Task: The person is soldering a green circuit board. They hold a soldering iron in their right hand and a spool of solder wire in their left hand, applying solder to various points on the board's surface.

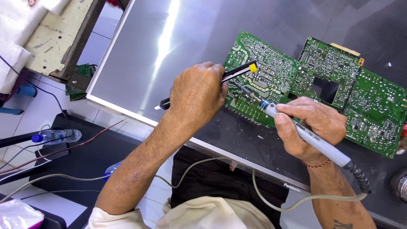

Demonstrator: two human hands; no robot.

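The left hand (197, 95) grips a black desoldering pump (231, 73), its yellow tip at one o'clock over the green circuit board (271, 72) lying on the grey panel (140, 55). The right hand (311, 123) clasps a grey soldering iron (313, 140), tip pointing to ten o'clock onto the board. Good practice here would be holding both tips steady on one joint.

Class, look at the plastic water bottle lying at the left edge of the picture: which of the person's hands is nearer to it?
Left. The left hand, holding a yellow-tipped desoldering pump, is right of the water bottle; the right hand, gripping the soldering iron, lies farther right.
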